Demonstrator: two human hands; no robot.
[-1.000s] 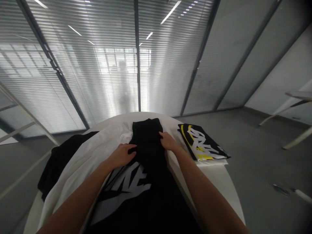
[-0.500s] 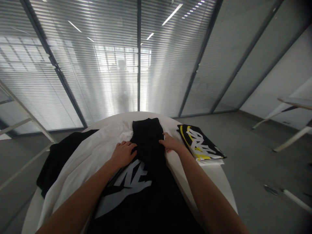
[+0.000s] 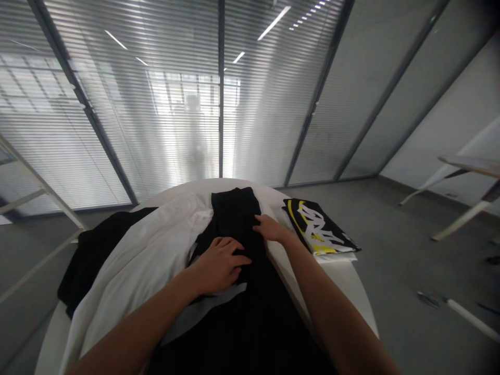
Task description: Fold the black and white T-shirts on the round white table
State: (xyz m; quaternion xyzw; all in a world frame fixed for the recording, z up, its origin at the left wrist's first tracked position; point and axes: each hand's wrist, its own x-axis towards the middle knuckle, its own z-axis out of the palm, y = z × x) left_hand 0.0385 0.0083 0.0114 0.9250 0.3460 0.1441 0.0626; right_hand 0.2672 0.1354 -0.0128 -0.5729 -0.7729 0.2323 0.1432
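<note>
Black garment (image 3: pixel 258 297) stretches lengthwise forward, left hand (image 3: pixel 219 265) spread, right hand (image 3: pixel 270 228) touching, grip unclear.

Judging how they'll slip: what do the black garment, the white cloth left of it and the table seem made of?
Black garment: probably knit cotton or a blend, matte and draping softly.
White cloth: light-looking fabric, shown by its loose wrinkles; fibre unclear.
Table: perhaps laminate or painted board, judging by its smooth, even white top.
</note>
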